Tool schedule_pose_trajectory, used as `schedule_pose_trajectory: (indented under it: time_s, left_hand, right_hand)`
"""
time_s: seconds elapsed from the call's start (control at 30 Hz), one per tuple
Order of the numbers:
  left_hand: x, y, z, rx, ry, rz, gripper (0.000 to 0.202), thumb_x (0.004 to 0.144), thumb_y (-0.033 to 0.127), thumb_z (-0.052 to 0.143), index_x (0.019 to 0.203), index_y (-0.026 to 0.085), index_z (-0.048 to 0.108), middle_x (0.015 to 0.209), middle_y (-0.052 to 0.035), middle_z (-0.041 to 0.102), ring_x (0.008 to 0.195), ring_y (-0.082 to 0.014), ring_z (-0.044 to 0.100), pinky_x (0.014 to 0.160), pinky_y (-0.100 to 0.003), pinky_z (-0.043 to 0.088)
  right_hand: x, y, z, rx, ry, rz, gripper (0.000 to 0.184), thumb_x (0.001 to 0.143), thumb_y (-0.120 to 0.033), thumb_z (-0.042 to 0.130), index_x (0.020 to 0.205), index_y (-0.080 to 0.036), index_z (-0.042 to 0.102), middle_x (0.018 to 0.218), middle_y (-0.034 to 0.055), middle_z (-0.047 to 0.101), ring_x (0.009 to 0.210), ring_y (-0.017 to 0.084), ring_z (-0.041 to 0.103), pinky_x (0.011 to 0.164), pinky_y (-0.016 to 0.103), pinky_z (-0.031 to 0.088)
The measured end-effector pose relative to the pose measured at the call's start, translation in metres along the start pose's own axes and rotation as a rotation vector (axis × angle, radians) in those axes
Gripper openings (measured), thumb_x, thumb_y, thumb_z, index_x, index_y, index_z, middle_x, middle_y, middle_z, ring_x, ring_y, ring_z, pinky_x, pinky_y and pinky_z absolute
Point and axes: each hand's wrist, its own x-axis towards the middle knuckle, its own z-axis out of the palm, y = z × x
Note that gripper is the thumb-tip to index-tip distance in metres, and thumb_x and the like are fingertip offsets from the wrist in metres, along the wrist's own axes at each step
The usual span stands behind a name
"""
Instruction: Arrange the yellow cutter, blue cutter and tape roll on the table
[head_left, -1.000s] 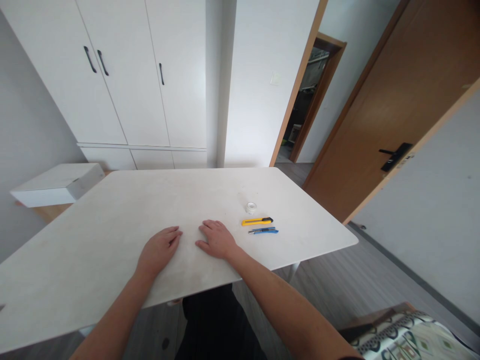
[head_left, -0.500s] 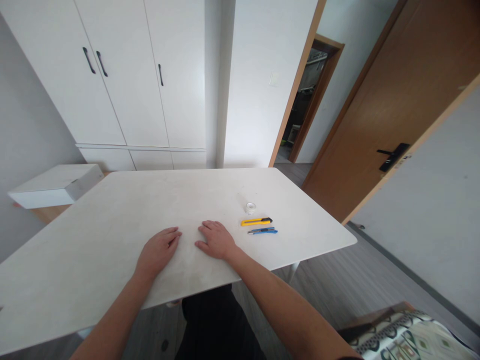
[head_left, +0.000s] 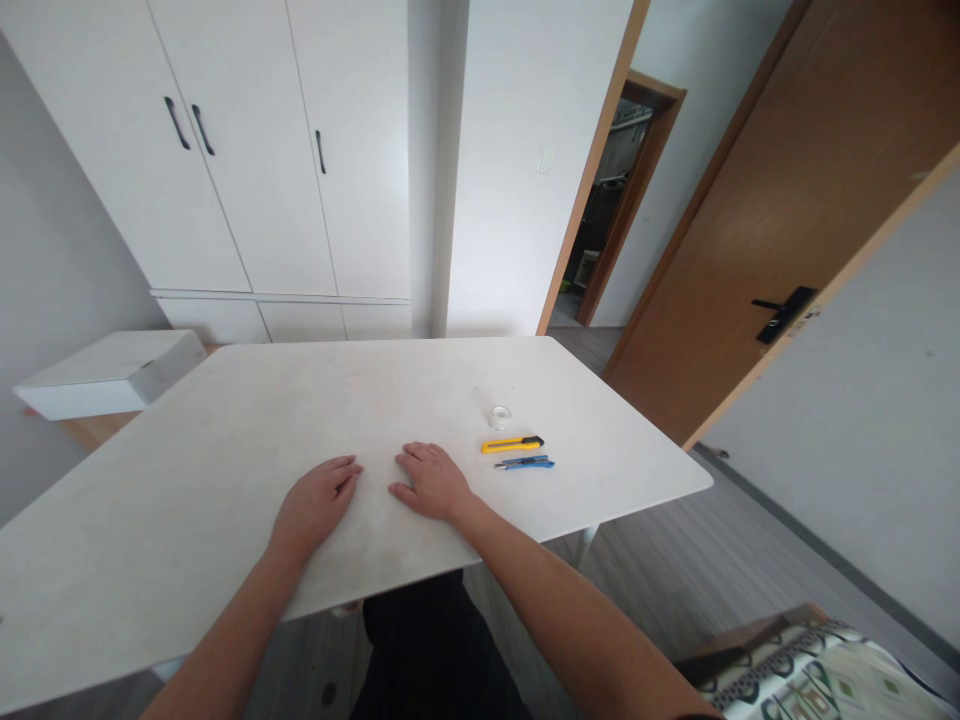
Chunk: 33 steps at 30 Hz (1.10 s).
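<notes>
1. Left hand chilling on the worktop, grip loosely spread.
2. Right hand lying palm-down, grip spread, thumb out.
3. Small white roll right of that.
4. Yellow cutter just nearer me.
5. Blue cutter nearest.

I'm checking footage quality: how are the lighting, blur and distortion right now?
Head view: soft light on the table, dark doorway; head view: no obvious motion blur on the left hand or right hand; head view: the door slants, likely lens distortion or tilt.
</notes>
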Motion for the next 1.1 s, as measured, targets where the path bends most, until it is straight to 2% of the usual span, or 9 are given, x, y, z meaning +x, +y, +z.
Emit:
schedule_pose_trajectory:
  time_s: [0.23,1.1]
  left_hand:
    - [0.0,-0.0016,0.0016,0.001,-0.013,-0.006,0.041,0.09,0.041,0.039,0.101,0.022,0.074,0.119,-0.0051,0.068,0.111,-0.0219,0.062,0.103,-0.036,0.046]
    - [-0.0001,-0.0029,0.0025,0.005,-0.005,0.01,0.043,0.09,0.042,0.039,0.101,0.021,0.075,0.118,-0.0062,0.069,0.11,-0.0226,0.063,0.102,-0.036,0.046]
  right_hand:
    - [-0.0002,0.0007,0.0007,0.016,-0.031,0.013,0.047,0.091,-0.05,0.049,0.126,-0.019,0.053,0.137,0.0118,0.051,0.128,0.023,0.042,0.108,0.039,0.027]
    - [0.0004,0.0013,0.0027,0.015,-0.016,0.01,0.047,0.091,-0.05,0.049,0.126,-0.019,0.053,0.137,0.0115,0.051,0.127,0.022,0.042,0.108,0.04,0.027]
